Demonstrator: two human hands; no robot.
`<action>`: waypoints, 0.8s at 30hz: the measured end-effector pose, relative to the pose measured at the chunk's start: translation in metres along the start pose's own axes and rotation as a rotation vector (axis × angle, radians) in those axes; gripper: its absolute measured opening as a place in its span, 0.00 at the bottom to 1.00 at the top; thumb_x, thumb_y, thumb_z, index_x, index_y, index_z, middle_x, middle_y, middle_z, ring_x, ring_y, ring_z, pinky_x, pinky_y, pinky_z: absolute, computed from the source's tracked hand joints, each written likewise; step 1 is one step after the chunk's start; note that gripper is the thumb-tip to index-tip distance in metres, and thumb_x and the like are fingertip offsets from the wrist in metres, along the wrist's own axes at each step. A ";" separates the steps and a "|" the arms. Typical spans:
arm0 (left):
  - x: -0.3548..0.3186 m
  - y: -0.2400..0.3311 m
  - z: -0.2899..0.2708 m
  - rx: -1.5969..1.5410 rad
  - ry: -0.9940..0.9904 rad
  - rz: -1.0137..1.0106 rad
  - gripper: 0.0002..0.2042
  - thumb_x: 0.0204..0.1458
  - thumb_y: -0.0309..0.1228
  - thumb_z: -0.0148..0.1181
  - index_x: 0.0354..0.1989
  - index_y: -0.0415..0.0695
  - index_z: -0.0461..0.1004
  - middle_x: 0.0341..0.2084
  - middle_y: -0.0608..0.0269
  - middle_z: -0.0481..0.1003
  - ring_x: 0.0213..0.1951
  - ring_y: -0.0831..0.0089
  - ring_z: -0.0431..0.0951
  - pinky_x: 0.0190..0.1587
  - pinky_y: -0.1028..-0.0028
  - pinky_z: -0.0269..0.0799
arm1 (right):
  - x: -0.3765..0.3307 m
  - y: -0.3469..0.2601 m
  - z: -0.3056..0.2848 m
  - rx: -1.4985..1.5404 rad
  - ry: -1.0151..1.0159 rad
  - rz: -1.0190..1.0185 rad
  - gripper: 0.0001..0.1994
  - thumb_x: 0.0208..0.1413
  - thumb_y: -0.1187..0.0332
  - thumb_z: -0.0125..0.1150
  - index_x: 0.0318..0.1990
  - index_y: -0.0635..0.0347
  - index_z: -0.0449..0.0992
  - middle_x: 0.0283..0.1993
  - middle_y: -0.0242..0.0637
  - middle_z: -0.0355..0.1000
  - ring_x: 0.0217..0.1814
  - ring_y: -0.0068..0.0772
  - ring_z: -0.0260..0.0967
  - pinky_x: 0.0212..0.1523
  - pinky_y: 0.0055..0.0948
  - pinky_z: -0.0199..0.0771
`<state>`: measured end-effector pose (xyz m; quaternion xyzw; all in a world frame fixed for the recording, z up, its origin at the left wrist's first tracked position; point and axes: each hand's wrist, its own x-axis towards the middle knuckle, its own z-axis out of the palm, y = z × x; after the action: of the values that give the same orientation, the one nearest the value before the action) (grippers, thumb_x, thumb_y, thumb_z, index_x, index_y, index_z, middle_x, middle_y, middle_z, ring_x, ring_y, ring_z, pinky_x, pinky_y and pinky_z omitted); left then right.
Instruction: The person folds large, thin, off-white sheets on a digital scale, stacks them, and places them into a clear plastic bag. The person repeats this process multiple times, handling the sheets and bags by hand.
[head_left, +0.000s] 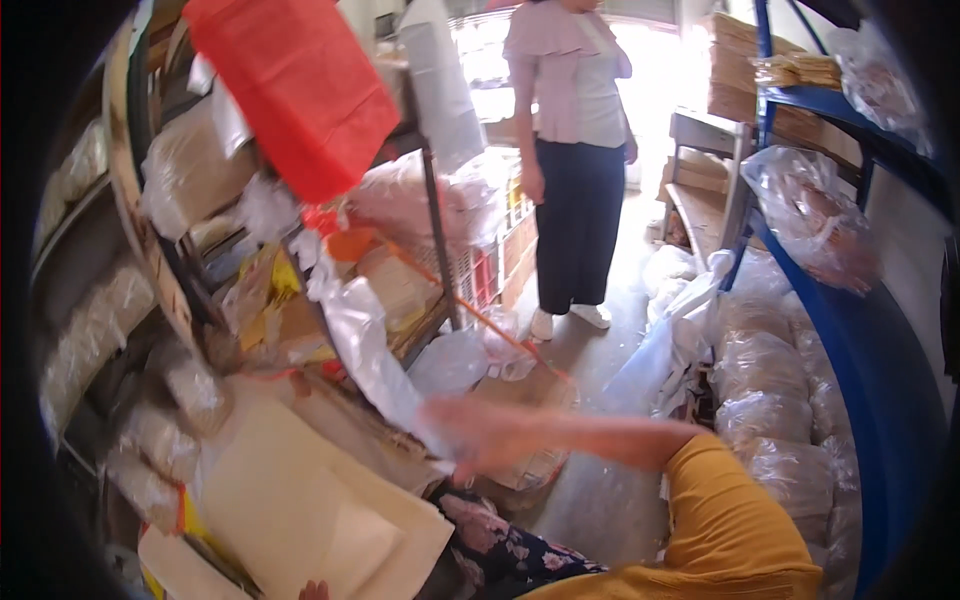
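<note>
- Right hand [465, 430] stretches across the middle, motion-blurred; cannot tell if it is open, closed or gripping anything.
- Mustard sleeve [735, 500] on the right arm, elbow bent, forearm pointing left.
- Left hand [314, 591] mostly cut off by the lower edge, only finger ends visible; grip cannot be told. Overlaps the near part of the beige sheets in view; contact unclear.
- Beige sheets [290, 480] lie in a broad flat pile, lower left, near side of the left shelving, just left of the floral cloth.
- Floral cloth [510, 545], dark with pink blooms, at the wearer's legs.
- White plastic strip [365, 325] droops down left of centre; its lower end overlaps the right hand in view, touch unclear.
- Red bag [300, 95] hangs upper left.
- Shelving [140, 220] on the left carries plastic-wrapped bundles [95, 340].
- Orange cord [490, 322] slants down toward the floor.
- Another person [580, 130] stands in the aisle: pink-and-white top, dark trousers, white shoes.
- Blue rack [890, 350] at right; clear plastic bag [815, 215] on it, wrapped stacks [765, 400] beside it.
</note>
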<state>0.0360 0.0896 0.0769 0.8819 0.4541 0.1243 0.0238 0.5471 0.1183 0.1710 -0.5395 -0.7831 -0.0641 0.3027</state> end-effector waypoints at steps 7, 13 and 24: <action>-0.009 0.018 -0.006 -0.099 -0.028 0.005 0.27 0.34 0.25 0.64 0.50 0.46 0.69 0.49 0.56 0.69 0.51 0.56 0.68 0.51 0.62 0.65 | -0.012 -0.137 0.128 0.154 -0.482 -0.515 0.38 0.36 0.68 0.59 0.62 0.55 0.56 0.66 0.43 0.52 0.69 0.42 0.44 0.63 0.41 0.47; -0.028 0.008 -0.027 -0.217 -0.078 -0.146 0.23 0.39 0.25 0.63 0.49 0.45 0.70 0.43 0.57 0.73 0.47 0.57 0.72 0.49 0.64 0.68 | -0.009 -0.138 0.146 0.533 -0.561 -0.408 0.30 0.37 0.74 0.60 0.56 0.56 0.66 0.59 0.39 0.62 0.66 0.40 0.52 0.66 0.39 0.48; 0.025 -0.047 0.034 -0.932 0.450 -0.703 0.25 0.43 0.23 0.61 0.53 0.37 0.64 0.40 0.52 0.71 0.37 0.71 0.74 0.39 0.74 0.71 | 0.044 -0.150 0.187 0.348 -0.313 0.475 0.21 0.50 0.50 0.59 0.28 0.63 0.67 0.22 0.46 0.68 0.27 0.48 0.68 0.27 0.41 0.64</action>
<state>0.0211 0.1397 0.0412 0.5289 0.6090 0.4769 0.3493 0.3290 0.1720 0.0777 -0.6504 -0.6716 0.2267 0.2730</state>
